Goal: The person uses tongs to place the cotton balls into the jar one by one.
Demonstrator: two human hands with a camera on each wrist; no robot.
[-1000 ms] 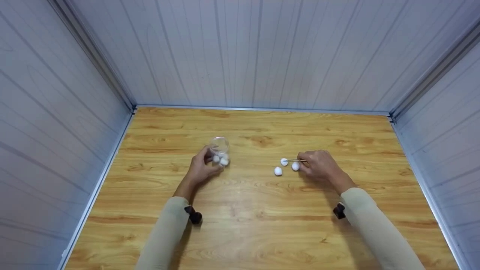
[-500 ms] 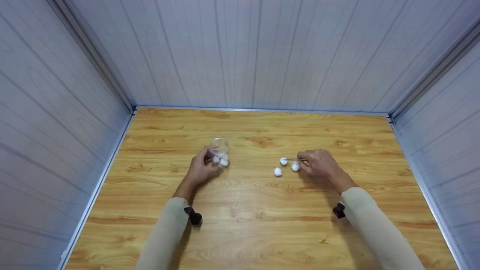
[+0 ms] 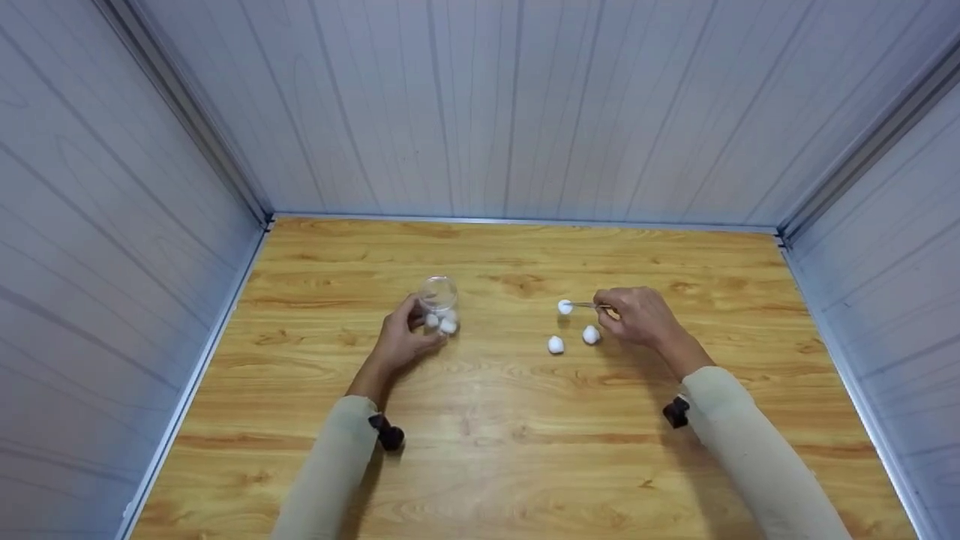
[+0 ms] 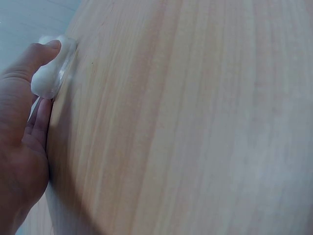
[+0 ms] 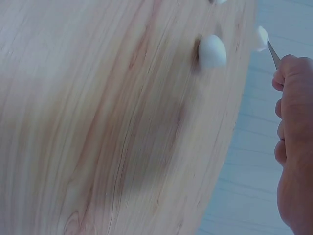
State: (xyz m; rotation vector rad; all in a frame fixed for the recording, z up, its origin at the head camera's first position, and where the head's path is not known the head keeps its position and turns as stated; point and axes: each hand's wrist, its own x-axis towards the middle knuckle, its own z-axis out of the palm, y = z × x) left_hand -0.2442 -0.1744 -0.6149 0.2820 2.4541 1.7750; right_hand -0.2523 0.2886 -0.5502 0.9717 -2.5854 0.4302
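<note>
My left hand [image 3: 403, 337] grips a clear jar [image 3: 438, 292] from its left side, thumb and fingers round its lower part. Several white cotton balls [image 3: 448, 325] lie inside the jar, which stands on the table. In my right hand [image 3: 637, 319] a pair of metal tweezers [image 3: 583, 305] is pinched between thumb and fingers, pointing left. Their tips hold one cotton ball [image 3: 565, 307], raised off the table in the right wrist view. Two loose cotton balls, one nearer [image 3: 555, 345] and one to its right [image 3: 591, 334], sit on the wood just below the tweezers.
The wood-grain table [image 3: 480, 450] is bounded by pale panel walls at the back [image 3: 480, 112], left and right, with metal strips along the edges. A dark wrist camera [image 3: 388, 433] sits at the left cuff and another [image 3: 676, 412] at the right.
The right hand has lifted slightly up and away with the tweezers, and the cotton ball at their tips has left the table. The left hand and jar have stayed put.
</note>
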